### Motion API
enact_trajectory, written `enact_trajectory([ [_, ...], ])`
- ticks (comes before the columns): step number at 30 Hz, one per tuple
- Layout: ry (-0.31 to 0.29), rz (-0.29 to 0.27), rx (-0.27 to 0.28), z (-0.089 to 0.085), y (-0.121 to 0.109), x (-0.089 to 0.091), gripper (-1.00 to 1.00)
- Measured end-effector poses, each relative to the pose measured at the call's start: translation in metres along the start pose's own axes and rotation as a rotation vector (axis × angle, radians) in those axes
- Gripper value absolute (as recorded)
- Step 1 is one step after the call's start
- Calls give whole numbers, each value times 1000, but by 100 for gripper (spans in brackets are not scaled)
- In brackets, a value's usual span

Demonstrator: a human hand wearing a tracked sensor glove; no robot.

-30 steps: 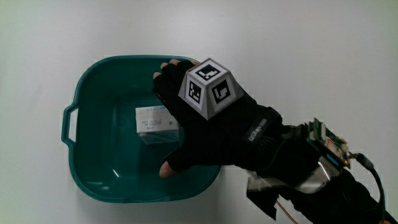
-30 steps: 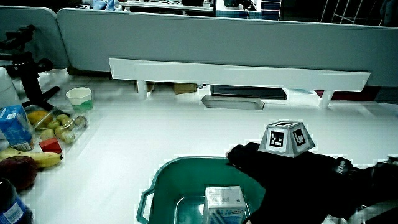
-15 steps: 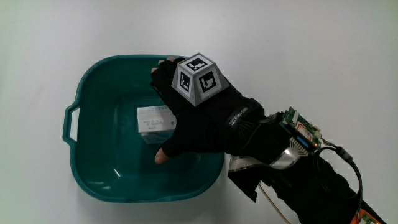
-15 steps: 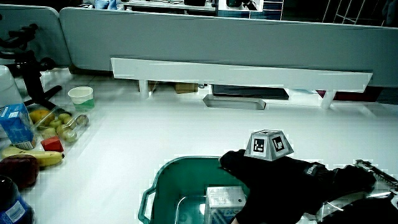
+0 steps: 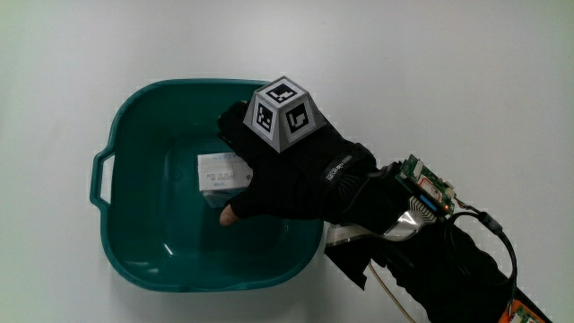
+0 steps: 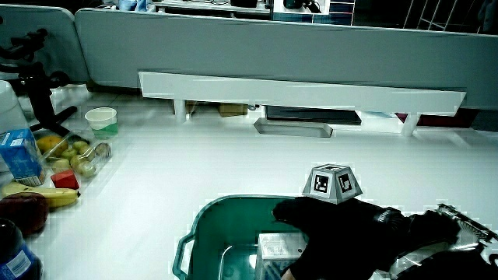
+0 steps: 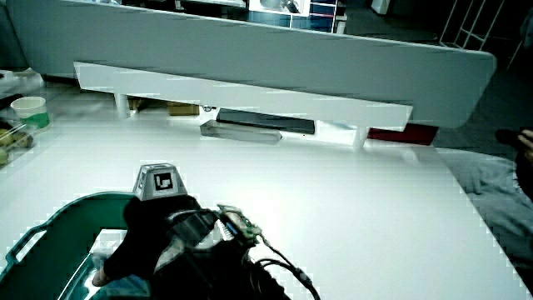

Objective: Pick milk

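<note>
I see the hand (image 5: 287, 175) reaching down into the teal basin (image 5: 134, 260), its patterned cube (image 5: 285, 112) uppermost and the forearm (image 5: 430, 260) trailing out over the basin's rim toward my side of the desk; the milk carton (image 5: 220, 172) lies on its side on the basin floor, about the middle, and the glove covers the end of it nearest the forearm; the bare thumb tip (image 5: 229, 215) sits just beside the carton's nearer edge, while the fingers (image 5: 235, 121) curl down along its farther edge, so the hand looks closed around the carton, though the carton rests on the basin floor; in both side views the glove (image 6: 334, 233) (image 7: 154, 233) is sunk below the basin's rim with the pale carton (image 6: 276, 245) showing beside it; the basin stands on the white desk (image 5: 430, 72), its handle (image 5: 100, 175) at the end away from the forearm; near a desk edge in a side view I see a blue carton (image 6: 19, 155), a banana (image 6: 35, 194) and a small cup (image 6: 101, 120), well apart from the basin.
</note>
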Motion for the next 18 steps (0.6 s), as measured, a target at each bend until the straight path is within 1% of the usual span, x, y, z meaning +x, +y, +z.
enact_trajectory([
  [1, -3, 2, 4, 0, 0, 0, 27],
  [3, 13, 15, 11, 0, 0, 1, 32],
  [4, 4, 7, 15, 0, 1, 1, 34],
  [5, 18, 19, 16, 0, 0, 0, 36],
  [6, 12, 14, 20, 0, 0, 0, 39],
  [7, 13, 23, 21, 0, 0, 0, 41],
  [8, 15, 17, 22, -1, 1, 1, 43],
  [9, 24, 23, 23, 0, 1, 1, 45],
  [11, 20, 23, 20, 0, 1, 0, 50],
  [13, 38, 32, 16, 0, 2, 1, 55],
  [14, 30, 26, 21, -1, 2, 1, 57],
  [15, 27, 24, 14, -1, 3, 1, 59],
  [16, 39, 36, 10, -1, 3, 0, 61],
  [17, 38, 30, 12, -2, 4, 1, 64],
  [18, 36, 35, 14, -1, 3, 0, 66],
])
